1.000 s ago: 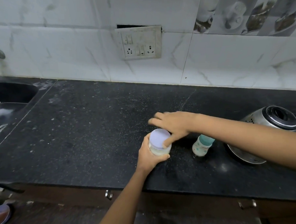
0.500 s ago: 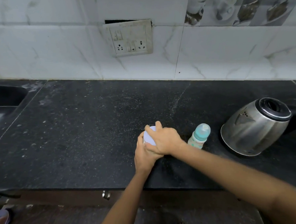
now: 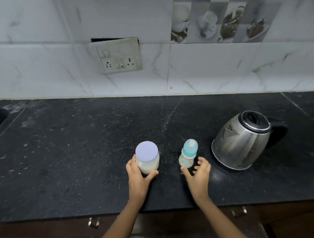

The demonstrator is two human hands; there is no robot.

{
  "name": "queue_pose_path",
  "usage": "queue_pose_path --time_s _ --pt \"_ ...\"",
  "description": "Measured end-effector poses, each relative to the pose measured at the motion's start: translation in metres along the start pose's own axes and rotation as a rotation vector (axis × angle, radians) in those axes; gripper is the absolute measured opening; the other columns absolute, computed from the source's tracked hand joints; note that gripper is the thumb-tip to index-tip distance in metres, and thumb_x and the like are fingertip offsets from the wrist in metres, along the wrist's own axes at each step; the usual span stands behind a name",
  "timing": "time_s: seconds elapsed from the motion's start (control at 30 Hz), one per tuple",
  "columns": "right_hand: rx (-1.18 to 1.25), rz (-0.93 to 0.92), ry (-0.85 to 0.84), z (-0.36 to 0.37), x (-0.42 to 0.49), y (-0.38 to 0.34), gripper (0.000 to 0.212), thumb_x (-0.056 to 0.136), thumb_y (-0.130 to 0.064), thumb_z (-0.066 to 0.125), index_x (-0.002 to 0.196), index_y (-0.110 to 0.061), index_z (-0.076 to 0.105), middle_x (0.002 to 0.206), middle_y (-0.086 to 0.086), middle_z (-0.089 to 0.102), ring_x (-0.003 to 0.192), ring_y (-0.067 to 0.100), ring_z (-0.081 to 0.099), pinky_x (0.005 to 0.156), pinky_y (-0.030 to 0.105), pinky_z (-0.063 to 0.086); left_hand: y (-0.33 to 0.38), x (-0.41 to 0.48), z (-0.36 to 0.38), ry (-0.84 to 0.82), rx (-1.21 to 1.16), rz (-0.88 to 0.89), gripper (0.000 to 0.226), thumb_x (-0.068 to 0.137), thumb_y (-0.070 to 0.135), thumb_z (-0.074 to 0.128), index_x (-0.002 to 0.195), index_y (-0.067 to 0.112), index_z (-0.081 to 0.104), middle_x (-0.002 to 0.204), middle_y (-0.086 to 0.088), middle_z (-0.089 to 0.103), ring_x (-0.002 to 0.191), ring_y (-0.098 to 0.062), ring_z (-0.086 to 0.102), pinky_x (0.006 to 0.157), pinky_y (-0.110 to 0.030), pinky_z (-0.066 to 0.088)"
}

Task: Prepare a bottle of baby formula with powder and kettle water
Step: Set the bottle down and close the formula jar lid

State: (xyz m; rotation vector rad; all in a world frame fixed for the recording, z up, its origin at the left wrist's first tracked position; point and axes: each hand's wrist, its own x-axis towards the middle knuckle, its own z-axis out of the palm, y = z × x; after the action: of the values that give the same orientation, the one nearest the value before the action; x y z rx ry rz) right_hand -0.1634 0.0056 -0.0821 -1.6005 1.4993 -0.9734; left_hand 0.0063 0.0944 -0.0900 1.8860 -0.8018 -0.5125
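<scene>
left hand (image 3: 138,179) wraps the powder jar (image 3: 147,164), lid (image 3: 146,152) on. right hand (image 3: 199,174) spread, empty, w/ the baby bottle (image 3: 186,159) just ahead of its thumb on the counter (image 3: 77,160). bottle looks light n tippy; i'd grab its body, not the cap (image 3: 190,148).

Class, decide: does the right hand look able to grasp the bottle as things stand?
Probably yes: the right hand is open just beside the bottle, nothing lies between them, and the kettle stands clear to the right.
</scene>
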Motion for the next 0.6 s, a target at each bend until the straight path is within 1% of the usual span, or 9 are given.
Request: queue_pose_path --time_s 0.1,0.13,0.2,0.27,0.33,0.4,0.5,0.53,0.6 --pt "-0.047 -0.072 -0.144 -0.005 0.028 0.007 0.068 0.071 -0.012 0.082 0.128 -0.009 0.046 0.121 0.002 0.043 0.104 0.018 0.052 0.090 0.032 0.045 0.004 0.009 0.009 -0.024 -0.004 -0.014 0.096 0.064 0.025 0.087 0.143 0.019 0.034 0.134 0.000 0.038 0.111 -0.002 0.038 0.096 -0.028 0.038" --pt "-0.075 -0.099 -0.187 -0.004 0.036 0.008 0.064 0.071 -0.011 0.081 0.126 -0.009 0.049 0.117 0.001 0.046 0.105 0.019 0.053 0.093 0.035 0.046 0.006 0.013 0.011 -0.038 -0.004 -0.025 0.096 0.063 0.028 0.086 0.143 0.024 0.034 0.132 0.003 0.039 0.112 -0.006 0.041 0.096 -0.033 0.043" --pt "-0.105 -0.118 -0.253 -0.002 0.049 0.007 0.056 0.072 -0.008 0.078 0.122 -0.009 0.052 0.114 0.001 0.050 0.106 0.018 0.053 0.097 0.038 0.045 0.010 0.021 0.016 -0.057 0.000 -0.037 0.095 0.061 0.034 0.085 0.141 0.031 0.034 0.128 0.007 0.041 0.114 -0.014 0.047 0.089 -0.045 0.052" --pt "-0.104 -0.107 -0.291 -0.001 0.060 0.005 0.055 0.072 -0.008 0.077 0.122 -0.011 0.053 0.117 0.002 0.052 0.109 0.018 0.054 0.100 0.038 0.044 0.013 0.031 0.021 -0.061 0.023 -0.034 0.094 0.061 0.032 0.085 0.141 0.029 0.035 0.129 0.006 0.043 0.116 -0.018 0.048 0.090 -0.047 0.051" --pt "-0.100 -0.101 -0.316 0.000 0.068 0.005 0.054 0.072 -0.008 0.078 0.120 -0.012 0.054 0.116 0.002 0.052 0.108 0.018 0.055 0.100 0.038 0.045 0.020 0.039 0.024 -0.067 0.047 -0.044 0.093 0.062 0.027 0.086 0.141 0.025 0.037 0.131 0.002 0.045 0.117 -0.019 0.047 0.094 -0.044 0.049" --pt "-0.106 -0.105 -0.324 0.001 0.071 0.004 0.054 0.072 -0.009 0.078 0.119 -0.012 0.053 0.115 0.001 0.052 0.106 0.016 0.055 0.099 0.036 0.045 0.025 0.045 0.027 -0.069 0.052 -0.059 0.093 0.062 0.024 0.086 0.141 0.022 0.037 0.133 0.000 0.045 0.118 -0.020 0.047 0.093 -0.036 0.047" --pt "-0.108 -0.115 -0.309 0.002 0.073 0.004 0.054 0.074 -0.010 0.078 0.122 -0.012 0.052 0.117 0.001 0.051 0.106 0.014 0.052 0.098 0.031 0.043 0.029 0.049 0.030 -0.072 0.064 -0.076 0.093 0.064 0.018 0.086 0.142 0.017 0.036 0.136 -0.002 0.044 0.119 -0.019 0.045 0.078 -0.014 0.038" --pt "-0.115 -0.103 -0.311 0.001 0.072 0.002 0.055 0.075 -0.010 0.077 0.123 -0.011 0.051 0.119 0.002 0.050 0.107 0.014 0.051 0.098 0.028 0.042 0.032 0.048 0.030 -0.075 0.066 -0.089 0.093 0.064 0.018 0.086 0.143 0.017 0.036 0.136 -0.003 0.043 0.120 -0.020 0.044 0.078 -0.014 0.037" --pt "-0.124 -0.102 -0.324 0.000 0.073 0.003 0.055 0.076 -0.009 0.077 0.124 -0.011 0.050 0.121 0.003 0.051 0.109 0.014 0.051 0.097 0.026 0.040 0.032 0.050 0.028 -0.095 0.079 -0.099 0.094 0.065 0.017 0.086 0.143 0.016 0.035 0.137 -0.004 0.043 0.124 -0.021 0.043 0.086 -0.022 0.035"
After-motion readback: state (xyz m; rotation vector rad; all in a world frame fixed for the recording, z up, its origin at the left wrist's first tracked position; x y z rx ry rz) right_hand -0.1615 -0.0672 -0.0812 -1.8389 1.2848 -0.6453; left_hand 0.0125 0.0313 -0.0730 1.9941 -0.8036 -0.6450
